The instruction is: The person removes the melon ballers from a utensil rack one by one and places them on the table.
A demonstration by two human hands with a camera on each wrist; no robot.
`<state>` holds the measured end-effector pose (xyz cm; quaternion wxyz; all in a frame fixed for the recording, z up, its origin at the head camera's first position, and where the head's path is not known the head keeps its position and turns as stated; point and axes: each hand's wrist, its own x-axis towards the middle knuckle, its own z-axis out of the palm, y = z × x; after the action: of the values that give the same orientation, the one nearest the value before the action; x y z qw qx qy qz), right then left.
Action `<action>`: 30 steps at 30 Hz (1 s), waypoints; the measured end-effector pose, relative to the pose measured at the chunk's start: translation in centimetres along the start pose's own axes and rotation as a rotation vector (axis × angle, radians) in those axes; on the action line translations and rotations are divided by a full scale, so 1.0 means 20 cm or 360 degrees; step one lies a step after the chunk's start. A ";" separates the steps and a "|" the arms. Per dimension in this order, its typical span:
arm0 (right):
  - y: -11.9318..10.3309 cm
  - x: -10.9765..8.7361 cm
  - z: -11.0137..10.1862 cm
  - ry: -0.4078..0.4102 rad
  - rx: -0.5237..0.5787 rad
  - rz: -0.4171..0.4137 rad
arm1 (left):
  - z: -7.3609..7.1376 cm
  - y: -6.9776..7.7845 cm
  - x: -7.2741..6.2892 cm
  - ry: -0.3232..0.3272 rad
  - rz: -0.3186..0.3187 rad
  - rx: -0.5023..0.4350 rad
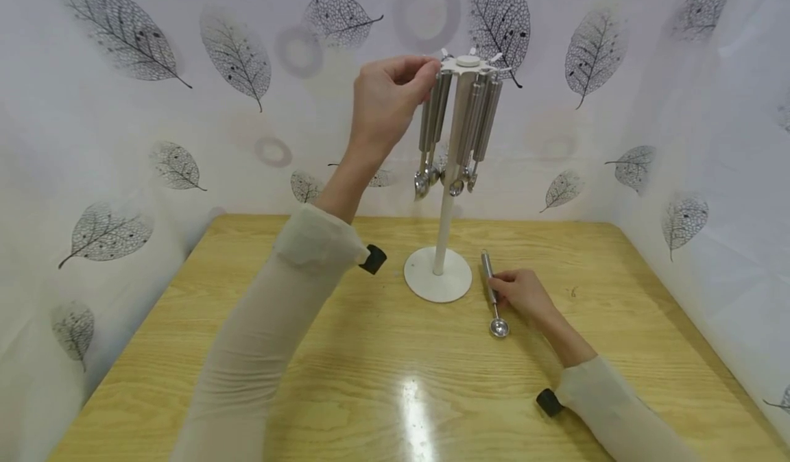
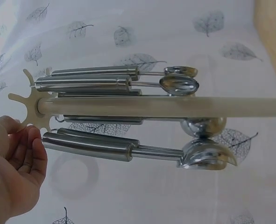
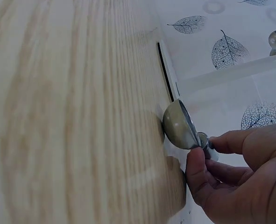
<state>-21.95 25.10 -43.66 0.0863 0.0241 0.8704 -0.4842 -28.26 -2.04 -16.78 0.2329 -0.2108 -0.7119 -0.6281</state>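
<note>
A white stand [image 1: 445,232] with a round base and a star-shaped hook top rises from the table, with several steel scoops [image 2: 84,84] hanging around its pole. Up at the stand's top, my left hand [image 1: 384,105] pinches one of the hook arms between thumb and fingers, beside the end of a hanging handle. My right hand [image 1: 526,293] holds a loose steel scoop [image 1: 499,327] by its handle, low over the table to the right of the base. In the right wrist view its round bowl [image 3: 177,125] shows close to the wood, thumb and fingertips behind it.
The wooden table [image 1: 345,380] carries the stand near its back edge. Behind and on both sides hangs a pale curtain [image 1: 382,9] printed with dark leaves. A black strap piece [image 1: 373,260] sticks out at the left sleeve, another [image 1: 548,402] at the right.
</note>
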 end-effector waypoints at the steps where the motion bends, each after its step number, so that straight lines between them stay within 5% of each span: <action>1: 0.00 0.00 0.00 -0.0004 0.0003 -0.0007 | 0.00 0.00 0.00 0.0003 -0.0001 -0.0008; 30: -0.01 0.03 0.05 0.0091 -0.0054 0.0014 | 0.00 0.00 0.00 -0.0013 0.0042 -0.0015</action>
<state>-22.37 24.11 -43.99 0.0639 0.0403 0.8805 -0.4680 -28.28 -1.97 -16.86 0.2373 -0.2238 -0.7070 -0.6275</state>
